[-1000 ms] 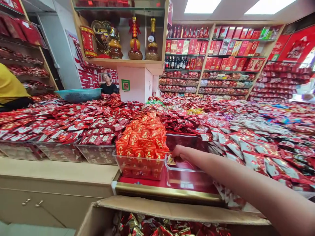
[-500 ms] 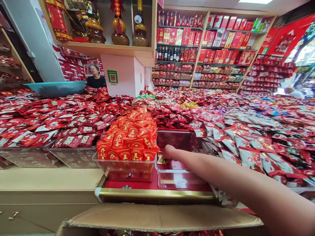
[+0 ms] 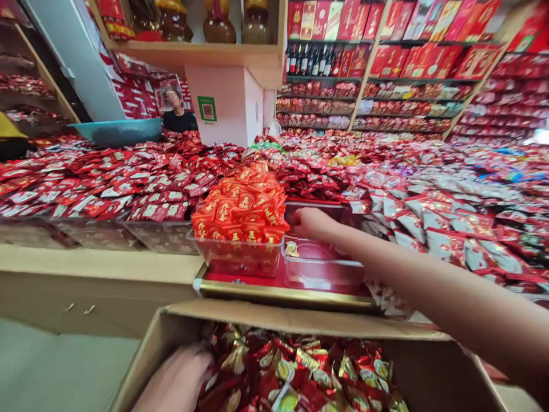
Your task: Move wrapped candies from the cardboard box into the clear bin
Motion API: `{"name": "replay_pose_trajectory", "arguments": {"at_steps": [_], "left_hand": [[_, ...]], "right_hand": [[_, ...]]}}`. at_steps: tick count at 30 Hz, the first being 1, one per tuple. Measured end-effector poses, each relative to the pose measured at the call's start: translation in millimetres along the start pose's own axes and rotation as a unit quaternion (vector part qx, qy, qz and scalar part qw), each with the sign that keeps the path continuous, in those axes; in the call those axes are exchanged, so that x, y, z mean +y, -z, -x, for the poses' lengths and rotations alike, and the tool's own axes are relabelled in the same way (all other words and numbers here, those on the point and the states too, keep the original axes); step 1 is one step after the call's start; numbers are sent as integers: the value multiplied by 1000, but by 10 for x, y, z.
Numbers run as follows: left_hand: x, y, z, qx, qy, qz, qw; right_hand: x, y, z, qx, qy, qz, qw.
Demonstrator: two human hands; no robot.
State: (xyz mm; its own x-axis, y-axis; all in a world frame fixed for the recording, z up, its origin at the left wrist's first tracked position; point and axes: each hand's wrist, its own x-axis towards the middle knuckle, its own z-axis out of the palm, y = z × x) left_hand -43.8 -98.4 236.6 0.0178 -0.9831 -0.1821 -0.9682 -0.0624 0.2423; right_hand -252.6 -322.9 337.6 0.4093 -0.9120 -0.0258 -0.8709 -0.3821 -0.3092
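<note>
Reaching forward over the near edge of the display surface [image 3: 107, 266], the right hand [image 3: 311, 222] hangs above a clear plastic bin [image 3: 323, 269] that is nearly bare inside; its knuckles face the camera and its fingers curl down out of sight, so I cannot tell whether the grip is closed on anything; one small gold-wrapped candy [image 3: 292, 248] lies in the bin's near left corner, just below and beside the hand, apart from it as far as the view shows. Just left of that bin stands another clear bin heaped with orange-red packets [image 3: 242, 209], touching it side to side; both rest on a red tray with a gold front edge [image 3: 278, 293]. The left hand [image 3: 178, 380] — blurred, low in the picture — is down in an open cardboard box [image 3: 300, 323] at the bottom, against the pile of red-and-gold wrapped candies [image 3: 309, 372]; its grip cannot be made out either. Red packets [image 3: 107, 186] cover the surface to the left, paler pink ones [image 3: 450, 229] to the right; a teal basin [image 3: 118, 130] sits on the far left heap, and a person in black [image 3: 179, 119] is behind it — well apart from both hands.
</note>
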Motion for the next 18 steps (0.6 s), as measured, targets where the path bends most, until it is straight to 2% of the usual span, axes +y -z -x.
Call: {"name": "replay_pose_trajectory", "arguments": {"at_steps": [2, 3, 4, 6, 8, 10, 12, 14, 16, 18], "left_hand": [[29, 160, 97, -5, -34, 55, 998], [64, 237, 144, -11, -44, 108, 993], [114, 306, 188, -10, -38, 168, 985], [254, 405, 252, -13, -32, 272, 962], [420, 445, 276, -20, -34, 348, 937], [581, 437, 259, -23, -49, 391, 919], [719, 395, 214, -14, -64, 420, 905], [826, 331, 166, 2, -48, 476, 878], [896, 254, 133, 20, -3, 559, 829], [930, 182, 119, 13, 31, 617, 786]], "right_hand": [[-35, 53, 410, 44, 60, -33, 997], [-58, 51, 650, 91, 110, -79, 987], [-84, 24, 899, 104, 154, -139, 973], [-142, -116, 1363, 58, 194, -260, 944], [-200, -343, 1693, -36, 157, -362, 918], [-236, -581, 1838, -107, 107, -456, 877], [-232, -760, 1842, -129, 83, -513, 844], [-199, -862, 1798, -119, 60, -544, 828], [-166, -914, 1773, -94, 23, -574, 813], [-152, -946, 1789, -77, -6, -599, 797]]}}
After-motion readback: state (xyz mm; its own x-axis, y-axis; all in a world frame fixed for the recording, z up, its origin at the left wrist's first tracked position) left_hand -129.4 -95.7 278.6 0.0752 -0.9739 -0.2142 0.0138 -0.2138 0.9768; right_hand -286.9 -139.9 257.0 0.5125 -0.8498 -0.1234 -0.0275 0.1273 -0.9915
